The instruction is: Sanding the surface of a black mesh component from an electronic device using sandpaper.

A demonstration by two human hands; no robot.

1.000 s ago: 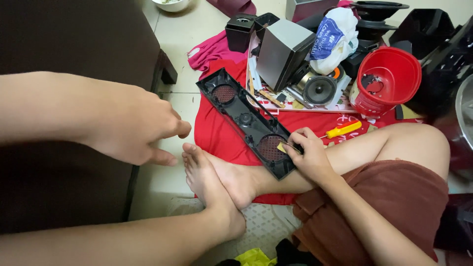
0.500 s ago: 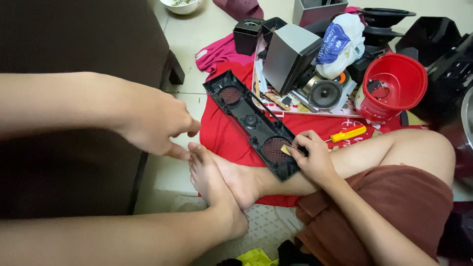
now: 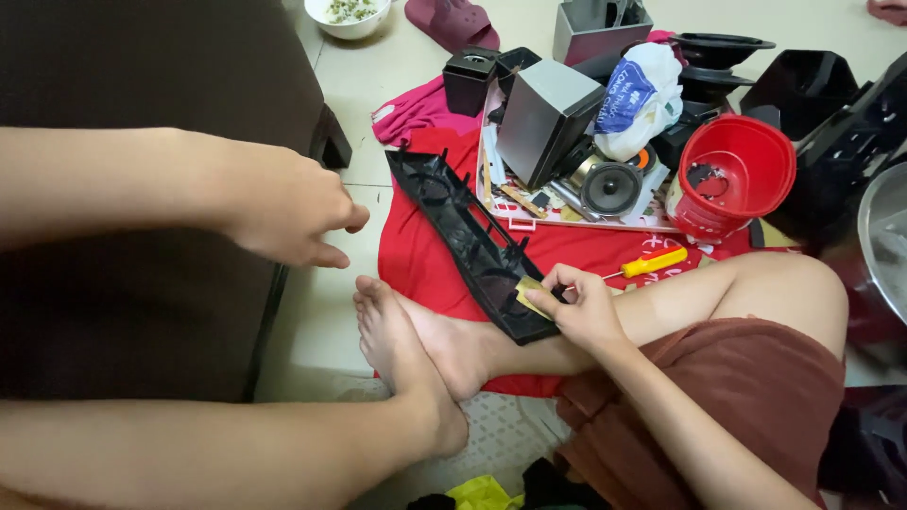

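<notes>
1. While your right hand (image 3: 584, 307) is pinching a small yellowish piece (image 3: 531, 295) against the near end of the long black speaker panel (image 3: 472, 241), you're working w/ fingers closed on that piece; keep the grip low & near the panel edge, I'd say, so it isn't slipping.
2. The panel is lying slantwise on the red cloth (image 3: 420, 260), near end resting by your ankle, far end pointing toward the grey speaker box (image 3: 543, 118). It's looking unsteady to me w/ only one hand on it.
3. Your left hand (image 3: 288, 212) is hovering left of the panel, apart from it, fingers loosely curled & holding nothing. Bringing it onto the panel's far half would prob. be steadying things.
4. The yellow-handled screwdriver (image 3: 652, 263) is lying just right of the panel, beside your right hand, untouched; it's within easy reach.
5. The red bucket (image 3: 742, 170) & loose speaker cone (image 3: 611, 187) are sitting further right of the panel; you're best keeping elbows clear of them.
</notes>
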